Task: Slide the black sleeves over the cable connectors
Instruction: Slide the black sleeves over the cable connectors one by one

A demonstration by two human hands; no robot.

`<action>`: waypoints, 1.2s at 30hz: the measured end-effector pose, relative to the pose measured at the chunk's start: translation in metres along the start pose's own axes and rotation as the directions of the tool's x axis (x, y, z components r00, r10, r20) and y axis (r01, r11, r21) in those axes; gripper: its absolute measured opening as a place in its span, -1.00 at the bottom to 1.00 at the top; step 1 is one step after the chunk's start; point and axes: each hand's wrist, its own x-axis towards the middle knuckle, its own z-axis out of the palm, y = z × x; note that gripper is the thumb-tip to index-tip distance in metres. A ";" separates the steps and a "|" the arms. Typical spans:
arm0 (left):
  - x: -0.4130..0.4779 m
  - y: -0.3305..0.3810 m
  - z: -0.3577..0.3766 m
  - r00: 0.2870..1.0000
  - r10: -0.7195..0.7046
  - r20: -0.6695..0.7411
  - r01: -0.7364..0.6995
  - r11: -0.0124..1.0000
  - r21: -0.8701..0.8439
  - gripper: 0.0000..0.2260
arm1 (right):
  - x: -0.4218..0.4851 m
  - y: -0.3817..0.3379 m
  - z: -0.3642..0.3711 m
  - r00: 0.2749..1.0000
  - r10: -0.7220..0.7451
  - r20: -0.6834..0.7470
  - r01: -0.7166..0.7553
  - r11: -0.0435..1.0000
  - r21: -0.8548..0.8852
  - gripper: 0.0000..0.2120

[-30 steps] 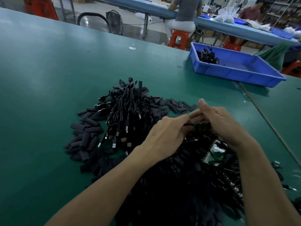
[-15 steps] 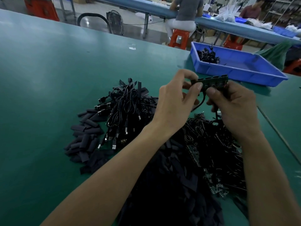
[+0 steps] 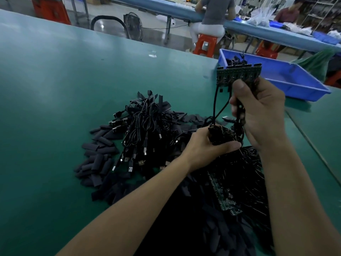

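- Right now the right hand (image 3: 258, 117), upper right of centre, has its fingers curled round the lower edge of a strip of green connector boards (image 3: 238, 73). It holds the strip off the counter (image 3: 55, 89), long axis roughly level across the frame.
- Two thin cables (image 3: 216, 106) drop from the strip's left end to the left hand (image 3: 203, 146), below it at centre, whose fingers clasp a black cable bundle (image 3: 220, 135).
- Loose black sleeves (image 3: 99, 154) lie flat on the counter at centre left, well apart from the strip; the left hand is the nearer.
- Likely next, that hand lets go of the bundle, reaches left for a sleeve and lines it up with one connector.
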 end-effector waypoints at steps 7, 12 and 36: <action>-0.012 -0.011 0.000 0.997 0.072 0.030 -0.064 0.974 -0.218 -0.83 | 0.011 -0.004 -0.004 0.976 0.157 -0.153 -0.141 0.984 0.111 -0.82; -0.015 -0.012 -0.003 0.998 0.059 -0.030 -0.064 0.974 -0.216 -0.96 | 0.013 0.001 -0.013 0.950 0.179 -0.256 -0.183 0.983 0.007 -0.88; -0.024 -0.004 -0.002 0.990 0.096 0.102 -0.061 0.950 -0.306 -0.96 | 0.041 -0.016 -0.009 0.930 0.211 -0.301 -0.064 0.900 0.432 -0.86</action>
